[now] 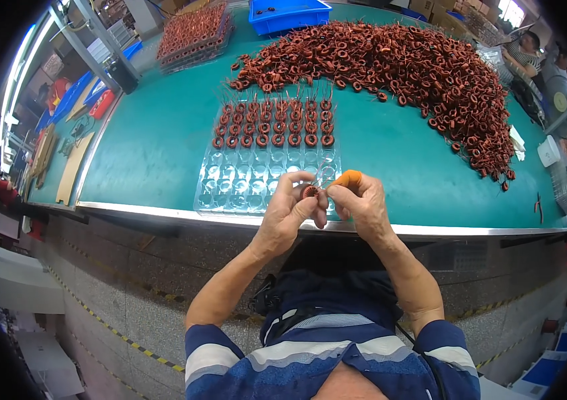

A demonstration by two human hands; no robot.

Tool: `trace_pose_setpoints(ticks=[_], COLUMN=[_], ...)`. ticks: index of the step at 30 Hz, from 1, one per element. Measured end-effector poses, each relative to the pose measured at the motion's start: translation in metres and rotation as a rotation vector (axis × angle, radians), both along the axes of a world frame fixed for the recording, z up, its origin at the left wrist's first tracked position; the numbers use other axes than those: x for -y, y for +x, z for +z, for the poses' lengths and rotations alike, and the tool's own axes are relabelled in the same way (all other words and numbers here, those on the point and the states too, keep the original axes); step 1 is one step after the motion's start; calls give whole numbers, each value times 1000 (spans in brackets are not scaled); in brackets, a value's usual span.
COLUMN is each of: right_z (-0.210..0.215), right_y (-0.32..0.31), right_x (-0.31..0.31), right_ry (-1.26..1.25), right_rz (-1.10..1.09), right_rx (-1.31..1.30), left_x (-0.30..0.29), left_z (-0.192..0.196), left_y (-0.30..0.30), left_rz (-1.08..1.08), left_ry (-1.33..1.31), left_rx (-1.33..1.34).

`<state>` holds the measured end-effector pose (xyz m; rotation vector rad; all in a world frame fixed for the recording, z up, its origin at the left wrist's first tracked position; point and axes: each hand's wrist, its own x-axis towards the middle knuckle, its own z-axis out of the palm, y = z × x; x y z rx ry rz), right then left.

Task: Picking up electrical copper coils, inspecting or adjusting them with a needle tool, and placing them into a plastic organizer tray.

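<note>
copper-wound toroid coil [310,192] over near right corner of clear blister tray [227,201]. left hand [287,210]: fingers closed around coil. right hand [365,201]: fingers narrow, seem to pinch wire lead. advice: keep core steady, work lead gently, avoid sharp bend at root.

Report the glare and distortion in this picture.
Head view: white glare dots the near half of the clear tray; also in head view, light tubes burn white and bend along the left rim, and black fills the corners.
</note>
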<state>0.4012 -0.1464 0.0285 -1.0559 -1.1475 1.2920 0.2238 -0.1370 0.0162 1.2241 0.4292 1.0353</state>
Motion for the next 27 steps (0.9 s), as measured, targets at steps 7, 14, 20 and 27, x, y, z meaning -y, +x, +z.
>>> trace_pose_setpoints(ticks=[7, 14, 20, 27], right_z=[2, -4, -13, -20], right_y=[-6, -8, -13, -11], right_x=[2, 2, 1, -1], right_ry=[50, 100, 145, 101], right_rz=[17, -9, -55, -36], right_rx=[-46, -73, -119, -234], left_x=[-3, 1, 5, 6], left_z=[0, -2, -6, -5], left_y=[0, 15, 24, 22], left_rz=[40, 101, 195, 155], left_ry=[-2, -110, -139, -241], left_rx=[-132, -63, -24, 53])
